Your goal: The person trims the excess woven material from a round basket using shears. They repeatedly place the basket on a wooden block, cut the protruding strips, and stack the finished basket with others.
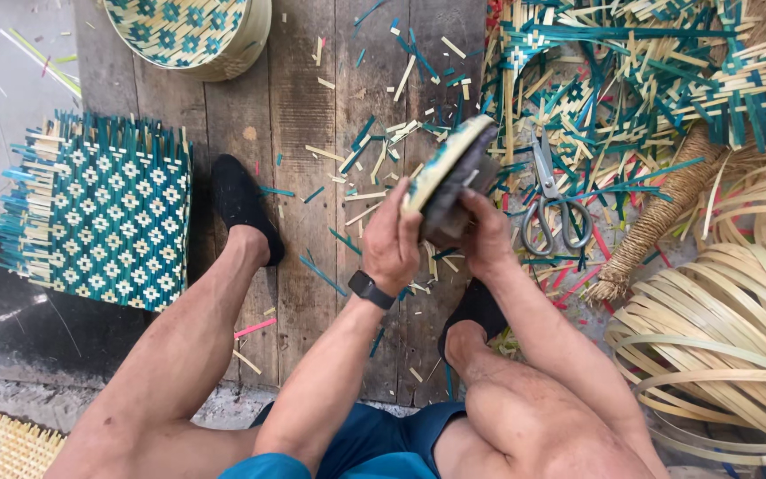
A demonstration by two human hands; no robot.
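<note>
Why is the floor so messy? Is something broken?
Nothing looks broken. Short teal and pale strip offcuts lie scattered over the wooden planks, and the scissors lie among a tangled heap of strips. Both hands hold a round woven piece.

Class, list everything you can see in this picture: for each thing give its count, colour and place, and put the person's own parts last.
Woven disc: one, teal and pale, held up on edge in both hands at centre.
Woven mat: one, teal and cream diamond pattern, square, on the floor at left.
Round woven tray: one, teal and cream, top edge.
Scissors: one pair, grey metal, right of the hands.
Strip offcuts: many, teal and pale, piled top right.
Bent strip hoops: a bundle, pale, lower right.
Plank floor: grey-brown wood, centre.
Shoes: two, black.
Wristwatch: one, black, left wrist.
Left hand: grips the disc.
Right hand: grips the disc.
</note>
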